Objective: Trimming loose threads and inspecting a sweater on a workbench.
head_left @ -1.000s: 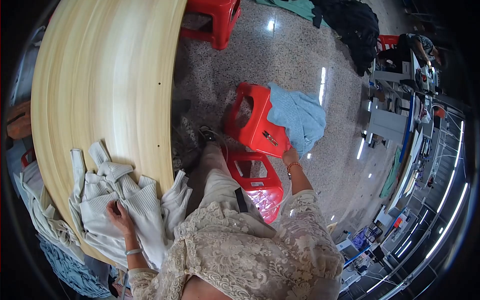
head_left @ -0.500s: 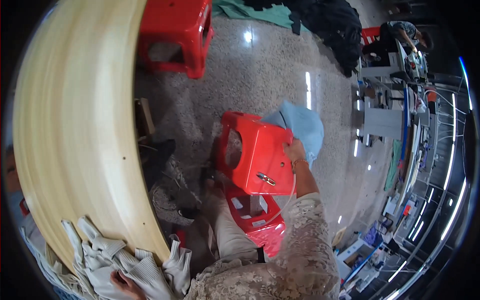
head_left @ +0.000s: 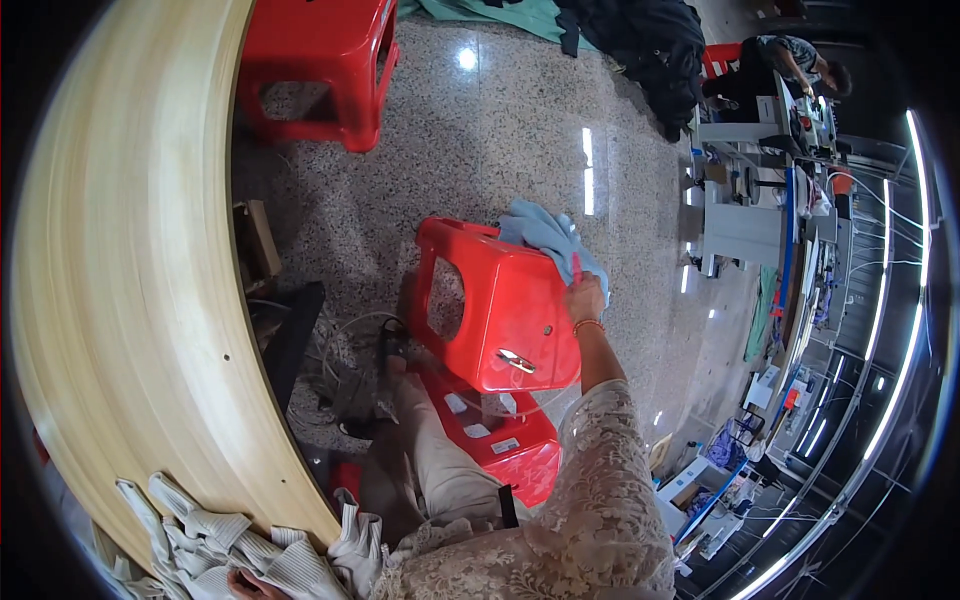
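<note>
Right hand (head_left: 588,298) at the far right corner of the stool seat, fingers curled in against the light blue knit garment (head_left: 545,230); whether they pinch cloth, or the pink sliver at the fingertips, cannot tell. Beaded bracelet (head_left: 588,324) at the wrist, openwork lace sleeve (head_left: 610,440) above it

Garment: bunched at the far edge of the red stool (head_left: 500,305), folds spilling outward past the corner. Judged light, limp, stretchy, not fragile, though a loop could snag. Best hold: a gathered fistful of the thick folds, not one edge

Stool: glossy moulded plastic, rounded corners, arched opening in the side, small hole in the seat. Likely stiff, light and rather slick; grip under the rim. Thread snips (head_left: 516,361) lie loose by the near edge (they would slide if the seat tips)

Left hand (head_left: 255,585) cut off by the frame, on the pale knit garment (head_left: 215,528); spread or closed, cannot tell. That knit looks ribbed, soft, heaped at the worktop's near edge

Worktop (head_left: 130,250): smooth, streaked wood grain, curved by the lens. Beyond: speckled, polished floor (head_left: 500,160), dark cloth heap (head_left: 650,60) slumped on it
</note>
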Demonstrator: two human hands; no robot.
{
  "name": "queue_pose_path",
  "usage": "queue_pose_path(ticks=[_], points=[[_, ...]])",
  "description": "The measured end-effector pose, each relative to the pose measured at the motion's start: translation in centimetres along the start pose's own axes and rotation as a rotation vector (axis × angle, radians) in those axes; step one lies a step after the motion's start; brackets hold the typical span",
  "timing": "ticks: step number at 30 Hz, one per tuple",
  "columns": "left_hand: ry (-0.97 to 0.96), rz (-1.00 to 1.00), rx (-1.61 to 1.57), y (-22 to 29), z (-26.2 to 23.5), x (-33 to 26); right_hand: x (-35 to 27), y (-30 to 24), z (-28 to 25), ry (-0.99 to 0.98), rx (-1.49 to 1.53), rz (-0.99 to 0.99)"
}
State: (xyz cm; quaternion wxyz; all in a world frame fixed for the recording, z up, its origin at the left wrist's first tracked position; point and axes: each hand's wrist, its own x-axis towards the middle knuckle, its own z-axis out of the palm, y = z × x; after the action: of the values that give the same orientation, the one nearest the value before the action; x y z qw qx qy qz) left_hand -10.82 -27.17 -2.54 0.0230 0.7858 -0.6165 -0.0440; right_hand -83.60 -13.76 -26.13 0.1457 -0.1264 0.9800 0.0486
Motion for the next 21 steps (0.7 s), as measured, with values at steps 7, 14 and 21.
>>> queue_pose_path(ticks=[7, 14, 21], points=[[0.037, -0.003, -0.033, 1.4, 0.3, 0.1, 1.1, 3.5, -2.6, -0.087, 0.000, 0.054], [0.030, 0.013, -0.218, -2.0, 1.7, 0.0, -0.1, 10.2, -10.8, 0.083, 0.221, 0.094], [0.032, 0.069, -0.433, -2.9, 3.2, -0.1, -6.3, 15.7, -22.4, 0.303, 0.345, 0.059]])
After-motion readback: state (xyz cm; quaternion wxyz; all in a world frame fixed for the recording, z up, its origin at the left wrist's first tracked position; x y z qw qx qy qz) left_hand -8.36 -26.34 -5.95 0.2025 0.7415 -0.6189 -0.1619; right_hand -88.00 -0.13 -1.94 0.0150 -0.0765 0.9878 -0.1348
